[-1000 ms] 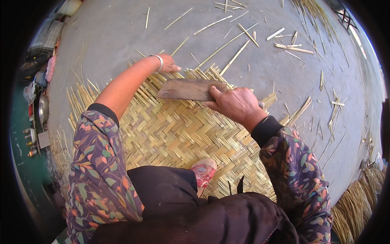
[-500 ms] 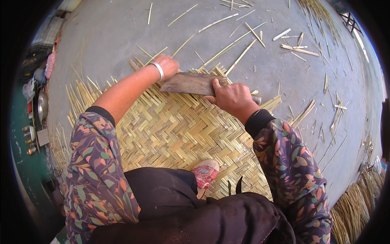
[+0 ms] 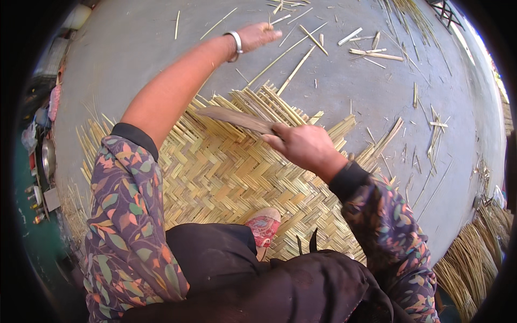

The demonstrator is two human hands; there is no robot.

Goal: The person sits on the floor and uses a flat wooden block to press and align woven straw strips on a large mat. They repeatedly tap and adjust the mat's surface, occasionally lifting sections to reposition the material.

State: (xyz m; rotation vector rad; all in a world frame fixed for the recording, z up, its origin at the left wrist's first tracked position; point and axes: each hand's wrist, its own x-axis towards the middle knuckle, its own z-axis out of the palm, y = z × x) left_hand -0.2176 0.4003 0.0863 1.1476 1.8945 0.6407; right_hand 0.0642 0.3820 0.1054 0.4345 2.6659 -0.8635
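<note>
Head view: woven bamboo mat [image 3: 215, 177] is spread over the grey concrete floor [image 3: 134, 48], filling the middle of the frame, its unfinished strip ends fanning toward upper centre. Right hand [image 3: 301, 145], right of centre, is closed in a fist round the handle of a flat dark blade [image 3: 237, 118], which is held low over the mat's upper edge, tip pointing left. Left hand [image 3: 258, 35], at upper centre, is stretched out past the mat, fingers extended and slack, nothing gripped; a long bamboo strip [image 3: 285, 51] lies just beside it. Loose bamboo strips [image 3: 377, 54] are scattered across the upper right. A red patterned shoe [image 3: 264, 226] is planted on the mat at lower centre.
</note>
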